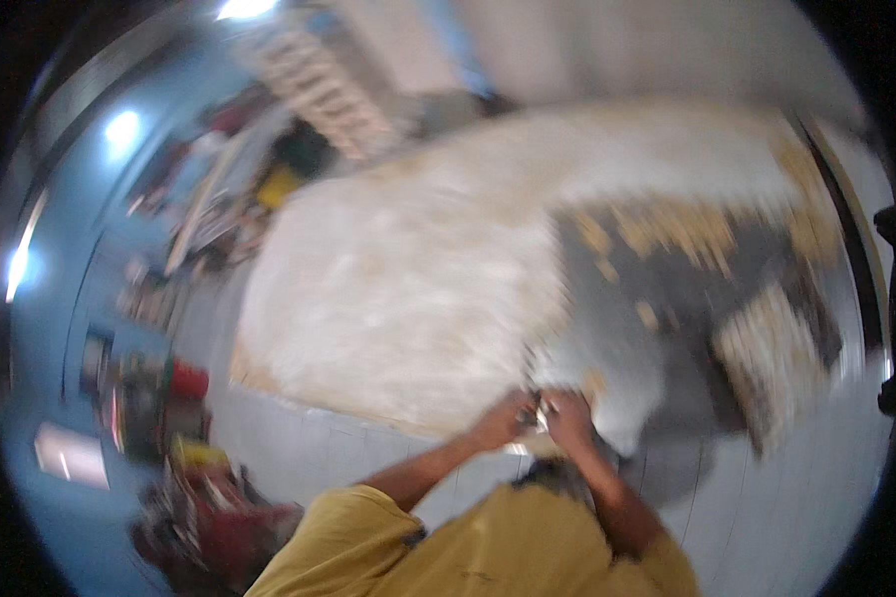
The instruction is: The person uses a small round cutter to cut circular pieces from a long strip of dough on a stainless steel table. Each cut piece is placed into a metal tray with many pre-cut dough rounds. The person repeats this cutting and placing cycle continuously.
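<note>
My left hand (506, 420) and my right hand (568, 414) come together in front of my body, nearly touching. Fingers of both are curled in around a small pale thing (542, 418) with a dark bit beside it. Motion blur hides its kind. Just past my hands lies a broad whitish spread (408, 279) with tan patches along its edges. To its right is a dark grey bare area (617, 298) with tan pieces (677, 234) scattered across its far part.
A block-shaped thing with a pale, speckled face (772, 368) stands at the right. Red and dark items (209, 517) sit at the lower left, near a red container (189, 380). Farther off, pale stacked pieces (319, 90) line a blue wall (50, 378).
</note>
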Tool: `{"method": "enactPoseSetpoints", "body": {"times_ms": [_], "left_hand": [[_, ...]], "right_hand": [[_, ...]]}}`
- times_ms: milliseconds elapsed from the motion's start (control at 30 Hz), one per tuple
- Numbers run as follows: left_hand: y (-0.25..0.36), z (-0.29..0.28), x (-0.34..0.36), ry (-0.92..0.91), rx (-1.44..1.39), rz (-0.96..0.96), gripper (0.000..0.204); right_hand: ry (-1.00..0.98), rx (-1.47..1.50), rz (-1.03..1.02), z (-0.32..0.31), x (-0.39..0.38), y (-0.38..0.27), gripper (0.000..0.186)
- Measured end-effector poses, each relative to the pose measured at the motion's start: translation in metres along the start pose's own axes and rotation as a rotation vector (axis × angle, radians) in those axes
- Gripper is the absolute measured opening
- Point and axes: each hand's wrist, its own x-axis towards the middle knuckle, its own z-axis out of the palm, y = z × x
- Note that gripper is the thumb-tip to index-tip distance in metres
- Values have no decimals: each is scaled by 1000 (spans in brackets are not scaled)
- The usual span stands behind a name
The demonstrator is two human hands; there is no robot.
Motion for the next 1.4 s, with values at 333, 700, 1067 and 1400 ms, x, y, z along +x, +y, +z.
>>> {"method": "enactPoseSetpoints", "body": {"times_ms": [333,700,1067,1400], "left_hand": [[65,16,67,454,-673,122,39],[266,40,134,566,150,399,59],[244,114,158,373,-709,-221,50],[251,133,163,332,-416,-322,60]], "right_hand": [[-227,1450,555,-97,4,50,36],[26,1835,585,-215,5,134,39],[41,1201,422,-344,-21,257,61],[81,1336,295,-472,9,285,63]]}}
